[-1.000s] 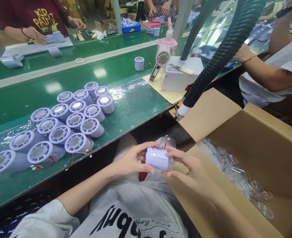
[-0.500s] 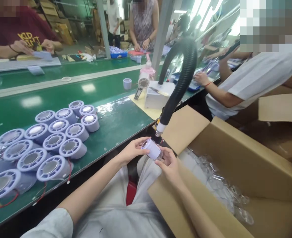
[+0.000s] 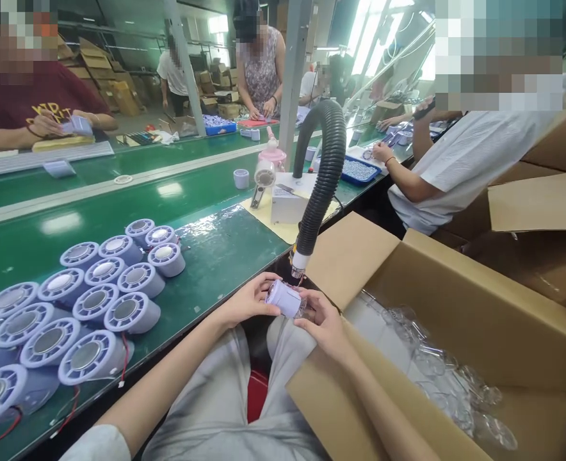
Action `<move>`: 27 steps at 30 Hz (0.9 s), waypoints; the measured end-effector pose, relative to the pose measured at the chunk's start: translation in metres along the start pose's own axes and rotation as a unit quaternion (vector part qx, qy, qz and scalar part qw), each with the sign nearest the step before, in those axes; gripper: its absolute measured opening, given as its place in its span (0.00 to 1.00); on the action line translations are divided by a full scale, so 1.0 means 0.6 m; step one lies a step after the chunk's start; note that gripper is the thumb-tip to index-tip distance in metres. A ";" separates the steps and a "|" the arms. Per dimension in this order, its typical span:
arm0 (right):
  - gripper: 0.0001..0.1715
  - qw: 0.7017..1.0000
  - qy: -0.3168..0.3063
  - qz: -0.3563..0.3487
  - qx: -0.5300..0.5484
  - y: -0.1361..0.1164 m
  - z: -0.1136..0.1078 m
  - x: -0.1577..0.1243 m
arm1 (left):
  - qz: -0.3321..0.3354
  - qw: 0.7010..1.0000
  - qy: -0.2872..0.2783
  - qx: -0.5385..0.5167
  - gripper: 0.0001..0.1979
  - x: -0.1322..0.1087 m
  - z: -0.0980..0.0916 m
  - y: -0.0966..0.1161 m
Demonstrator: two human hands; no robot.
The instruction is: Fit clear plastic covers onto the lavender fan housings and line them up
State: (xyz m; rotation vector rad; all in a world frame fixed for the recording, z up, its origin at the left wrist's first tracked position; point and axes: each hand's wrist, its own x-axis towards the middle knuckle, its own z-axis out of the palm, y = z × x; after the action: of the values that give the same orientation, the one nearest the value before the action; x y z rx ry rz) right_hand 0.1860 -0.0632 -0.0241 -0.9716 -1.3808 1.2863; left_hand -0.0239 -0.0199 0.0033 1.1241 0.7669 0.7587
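Note:
Above my lap, a lavender cylindrical housing [image 3: 283, 298] is held between both hands, tilted on its side. My left hand [image 3: 255, 299] grips its ringed end, thumb below and fingers above. At its other end my right hand [image 3: 320, 315] is closed around a clear plastic piece [image 3: 302, 307] against the housing; whether the two are joined I cannot tell. Thin red wires show by that end. Just above hangs the nozzle [image 3: 299, 264] of a black corrugated hose [image 3: 328, 160]. Several similar lavender housings [image 3: 125, 310] with silver discs stand on the green table to the left.
An open cardboard box [image 3: 456, 307] with several clear plastic parts [image 3: 436, 365] stands at my right. The hose rises from a white box [image 3: 287, 205] beside a small pink-and-white device [image 3: 266, 168]. Co-workers sit across the table [image 3: 206, 256] and at the right, near a blue tray [image 3: 360, 171].
The view has shifted slightly, so the table and box appear lower. Both hands still hold the housing and clear piece under the nozzle, with the housing turned a little more level.

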 end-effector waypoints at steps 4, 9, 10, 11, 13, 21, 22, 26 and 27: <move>0.22 0.996 -0.076 0.012 -0.048 -0.046 0.003 -0.033 | 0.004 0.998 -0.029 0.048 0.40 -0.066 0.010 0.003; 0.22 0.985 -0.136 0.032 -0.104 -0.095 0.006 -0.075 | 0.041 0.993 -0.063 0.090 0.37 -0.125 0.037 0.013; 0.22 0.984 -0.142 0.045 -0.097 -0.102 0.007 -0.081 | 0.048 0.992 -0.068 0.096 0.37 -0.132 0.041 0.015; 0.22 0.983 -0.146 0.060 -0.089 -0.109 0.008 -0.086 | 0.055 0.991 -0.072 0.101 0.37 -0.138 0.045 0.017; 0.21 0.982 -0.151 0.092 -0.066 -0.120 0.010 -0.095 | 0.066 0.989 -0.076 0.106 0.37 -0.147 0.050 0.020; 0.23 0.973 -0.140 0.182 0.034 -0.134 0.020 -0.101 | 0.080 0.985 -0.076 0.130 0.37 -0.162 0.058 0.029; 0.24 0.971 -0.137 0.190 0.042 -0.134 0.022 -0.099 | 0.082 0.985 -0.076 0.132 0.37 -0.164 0.058 0.029; 0.24 0.963 -0.140 0.211 0.093 -0.129 0.027 -0.097 | 0.093 0.983 -0.077 0.140 0.38 -0.167 0.056 0.026; 0.24 0.960 -0.142 0.217 0.107 -0.127 0.028 -0.098 | 0.095 0.982 -0.078 0.142 0.38 -0.168 0.055 0.025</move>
State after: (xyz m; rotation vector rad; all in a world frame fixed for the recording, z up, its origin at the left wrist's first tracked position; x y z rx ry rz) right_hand 0.1863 -0.1327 0.0444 -0.9988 -1.2413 1.9255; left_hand -0.0514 -0.1166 0.0402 1.5129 0.6549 0.7243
